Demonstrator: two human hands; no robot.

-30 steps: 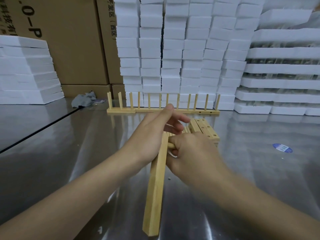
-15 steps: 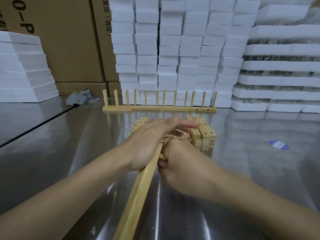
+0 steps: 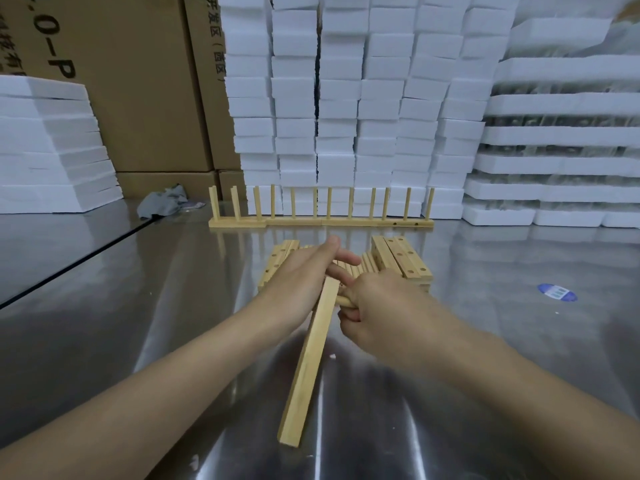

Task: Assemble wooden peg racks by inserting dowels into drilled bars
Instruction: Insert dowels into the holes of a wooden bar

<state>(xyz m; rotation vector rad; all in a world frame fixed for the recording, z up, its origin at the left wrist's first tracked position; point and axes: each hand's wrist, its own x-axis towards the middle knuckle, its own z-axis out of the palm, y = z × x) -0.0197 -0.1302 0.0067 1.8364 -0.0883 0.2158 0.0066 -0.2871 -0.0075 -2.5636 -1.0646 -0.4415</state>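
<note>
My left hand (image 3: 304, 275) grips the far end of a long wooden bar (image 3: 308, 368) that slants toward me over the steel table. My right hand (image 3: 377, 303) pinches a short dowel (image 3: 343, 300) whose tip meets the bar's right side just below my left hand. Behind my hands lies a pile of loose dowels (image 3: 360, 268), flanked by drilled bars on the left (image 3: 280, 258) and a stack of drilled bars on the right (image 3: 405, 259). An assembled peg rack (image 3: 322, 221) with several upright pegs stands farther back.
Stacks of white foam blocks (image 3: 346, 98) and foam trays (image 3: 561, 140) line the back and right. Cardboard boxes (image 3: 138, 81) and more foam (image 3: 48, 150) stand at the left. A grey rag (image 3: 162, 202) lies by the table seam. A blue sticker (image 3: 557, 292) marks the table's right.
The bar's near end swung left and then back toward the middle. Both hands stayed on the bar's far end, the right one holding a dowel against it.
</note>
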